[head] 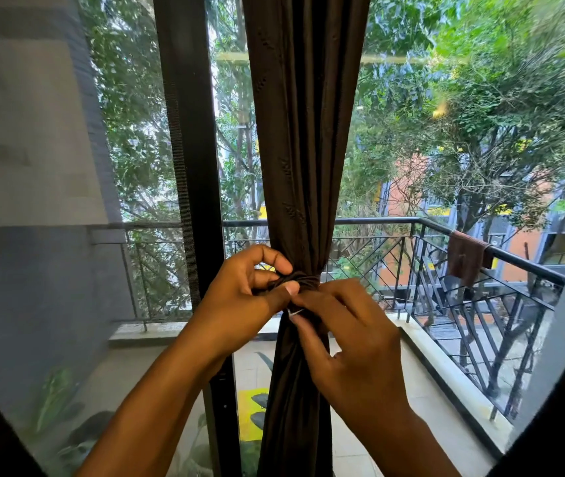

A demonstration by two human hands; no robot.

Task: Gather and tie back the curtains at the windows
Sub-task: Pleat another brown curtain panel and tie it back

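Note:
A dark brown curtain (303, 139) hangs in front of the window, bunched into a narrow waist at mid height. A brown tie band (305, 279) wraps that waist. My left hand (243, 297) pinches the band's left end with thumb and curled fingers. My right hand (350, 342) is just right of and below it, fingers curled on the band and a short pale thread or tag (295, 312) at the knot. Below the hands the curtain falls straight down.
A black window frame post (188, 149) stands just left of the curtain, with mesh screen to its left. Behind the glass is a balcony with a black railing (463, 270) and a brown cloth (467, 258) draped over it. Trees fill the background.

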